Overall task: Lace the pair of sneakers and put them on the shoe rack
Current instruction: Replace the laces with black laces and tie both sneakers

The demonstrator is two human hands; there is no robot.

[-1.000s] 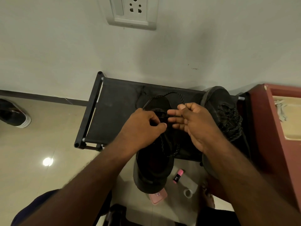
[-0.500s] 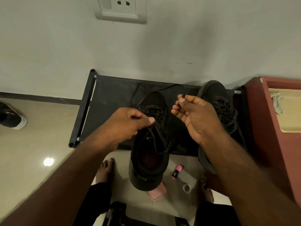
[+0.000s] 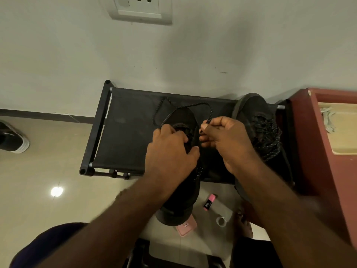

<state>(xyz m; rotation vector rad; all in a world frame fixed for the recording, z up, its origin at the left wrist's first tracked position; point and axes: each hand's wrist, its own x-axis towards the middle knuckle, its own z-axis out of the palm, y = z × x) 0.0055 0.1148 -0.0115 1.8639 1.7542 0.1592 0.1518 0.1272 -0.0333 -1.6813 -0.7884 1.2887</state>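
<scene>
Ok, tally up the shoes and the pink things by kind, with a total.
Black sneakers: 2, middle sneaker, right sneaker
Black-and-white shoe: 1
Pink things: 2, pink marker, pink case
Total: 5

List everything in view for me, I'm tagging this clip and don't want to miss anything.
sneakers: 2, black; centre sneaker overhanging the shoe rack at its front, right sneaker on the rack's right end
lace: 1, black speckled, looping past the centre sneaker's toe
shoe rack: 1, black, against the wall
wall socket: 1, white, top
other shoe: 1, black with white sole, floor, far left
marker: 1, pink, floor below the rack
case: 1, pink, floor near the marker
tape roll: 1, whitish, floor right of the case
cabinet: 1, red, right
hands: 2; left hand on the centre sneaker, right hand pinching the lace end
</scene>
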